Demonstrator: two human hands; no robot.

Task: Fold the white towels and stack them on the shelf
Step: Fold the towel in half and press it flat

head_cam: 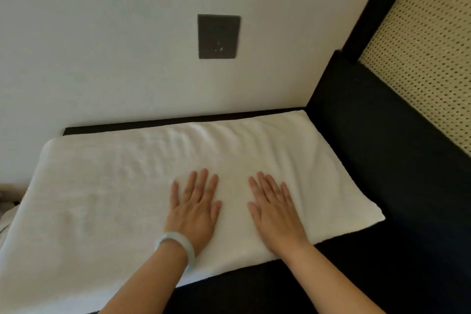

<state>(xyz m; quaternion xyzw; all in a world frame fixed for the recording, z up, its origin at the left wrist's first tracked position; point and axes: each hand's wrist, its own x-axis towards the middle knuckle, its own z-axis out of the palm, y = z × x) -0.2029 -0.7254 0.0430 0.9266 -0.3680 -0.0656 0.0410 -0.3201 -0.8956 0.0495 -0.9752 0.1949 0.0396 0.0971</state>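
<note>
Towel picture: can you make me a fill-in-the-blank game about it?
The left hand and the right hand press flat on the ____ towel.
The pale bracelet sits on the ____ wrist.
The dark square plate is on the ____ behind the towel.
Missing words: white, left, wall.

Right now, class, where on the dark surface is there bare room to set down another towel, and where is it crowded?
Bare: the dark surface right of the white towel, up to the woven panel, and the near right corner. Crowded: the towel's middle, where the left hand and right hand press flat; only a sliver shows along the wall.
</note>
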